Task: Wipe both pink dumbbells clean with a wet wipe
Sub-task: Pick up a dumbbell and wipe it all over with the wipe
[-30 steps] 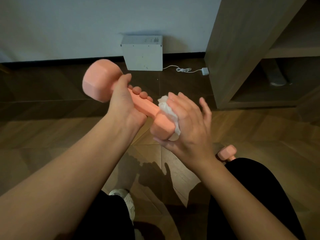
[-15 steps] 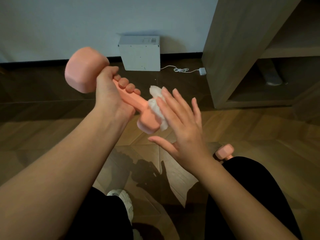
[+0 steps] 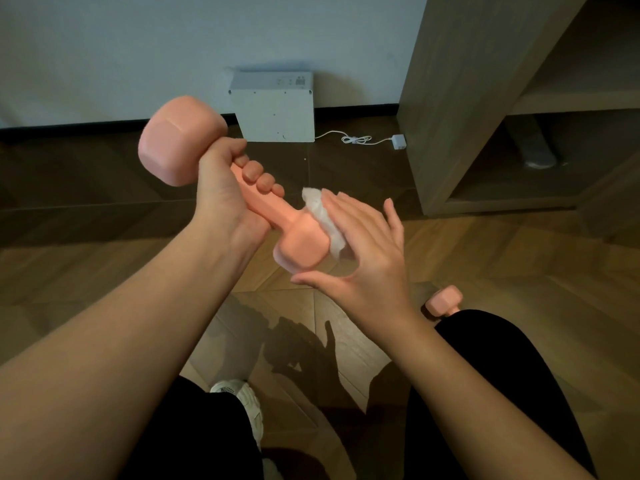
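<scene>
The left hand [image 3: 225, 192] is wrapped tight round the handle of a pink dumbbell [image 3: 180, 140], holding it in the air at a slant, one head up toward the wall and the other lower and nearer. The right hand [image 3: 367, 247] has its fingers straight and thumb spread below — it presses a white wet wipe [image 3: 323, 220] against the side of that nearer head. The second pink dumbbell [image 3: 443, 301] lies on the wooden floor [image 3: 502, 265] just behind the right knee [image 3: 485, 358], partly hidden by it

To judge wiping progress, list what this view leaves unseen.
Head view:
Second dumbbell: one end shows; leg hides the rest.
Wipe: mostly under right hand.
Held dumbbell: handle partly covered by left hand.
Box label: too small to read.
</scene>
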`<state>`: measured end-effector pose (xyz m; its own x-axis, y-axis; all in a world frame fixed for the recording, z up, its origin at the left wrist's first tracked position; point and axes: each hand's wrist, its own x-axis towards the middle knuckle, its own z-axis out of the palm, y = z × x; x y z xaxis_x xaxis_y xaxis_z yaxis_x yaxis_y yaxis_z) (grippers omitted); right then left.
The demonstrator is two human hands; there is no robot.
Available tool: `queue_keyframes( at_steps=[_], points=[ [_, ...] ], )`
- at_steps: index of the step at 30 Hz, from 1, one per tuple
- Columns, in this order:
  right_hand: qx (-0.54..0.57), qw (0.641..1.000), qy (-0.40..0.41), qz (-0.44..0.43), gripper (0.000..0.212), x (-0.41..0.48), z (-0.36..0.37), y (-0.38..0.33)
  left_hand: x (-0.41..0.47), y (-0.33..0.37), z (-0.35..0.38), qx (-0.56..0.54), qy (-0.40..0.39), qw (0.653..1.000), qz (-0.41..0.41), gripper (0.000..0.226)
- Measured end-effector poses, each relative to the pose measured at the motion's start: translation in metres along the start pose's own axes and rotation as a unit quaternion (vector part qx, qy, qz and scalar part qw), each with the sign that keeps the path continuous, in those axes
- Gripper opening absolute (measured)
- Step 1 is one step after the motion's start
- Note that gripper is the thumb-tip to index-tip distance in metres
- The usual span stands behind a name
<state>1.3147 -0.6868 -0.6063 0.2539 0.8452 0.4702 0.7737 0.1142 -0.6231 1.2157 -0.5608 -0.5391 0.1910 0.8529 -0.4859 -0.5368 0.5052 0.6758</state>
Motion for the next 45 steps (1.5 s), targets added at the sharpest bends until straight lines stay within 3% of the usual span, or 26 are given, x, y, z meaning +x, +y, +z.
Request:
queue_keyframes(
  at_steps=[2, 7, 14, 20, 27, 31, 35, 39, 45],
  points=[
    [-0.012, 1.0, 0.008, -0.011, 0.083, 0.001, 0.0, 0.001, 0.0, 0.0, 0.0, -0.008, 0.002, 1.0, 0.007, 0.031],
    [0.026, 0.991, -0.11, 0.072, 0.099, 0.007, -0.003, 0.003, -0.001, -0.004, -0.001, 0.04, -0.027, 0.998, 0.027, 0.035],
    [-0.021, 0.999, 0.003, 0.046, 0.085, -0.006, 0.001, 0.0, -0.001, -0.003, 0.0, 0.015, 0.0, 0.999, 0.035, 0.032],
    [0.013, 0.989, -0.115, 0.091, 0.099, 0.006, -0.002, 0.006, -0.001, -0.008, -0.002, 0.03, -0.014, 0.999, 0.036, 0.034],
    [-0.039, 0.996, -0.002, 0.076, 0.085, -0.003, 0.0, 0.002, -0.001, -0.005, 0.002, 0.028, -0.019, 0.998, 0.049, 0.034],
    [-0.008, 0.994, -0.062, 0.093, 0.085, 0.005, 0.0, 0.004, 0.0, -0.005, 0.0, 0.02, -0.012, 0.999, 0.044, 0.035],
    [0.085, 0.979, -0.133, 0.127, 0.09, 0.008, -0.001, 0.006, -0.004, -0.007, 0.0, 0.044, -0.069, 0.996, 0.036, 0.038],
    [0.078, 0.985, -0.083, 0.131, 0.088, 0.003, 0.004, 0.003, -0.006, -0.006, 0.003, 0.059, -0.107, 0.992, 0.028, 0.039],
    [0.114, 0.988, 0.006, 0.102, 0.101, -0.002, 0.003, -0.004, -0.003, 0.0, 0.007, 0.007, -0.079, 0.997, 0.009, 0.038]
  ],
)
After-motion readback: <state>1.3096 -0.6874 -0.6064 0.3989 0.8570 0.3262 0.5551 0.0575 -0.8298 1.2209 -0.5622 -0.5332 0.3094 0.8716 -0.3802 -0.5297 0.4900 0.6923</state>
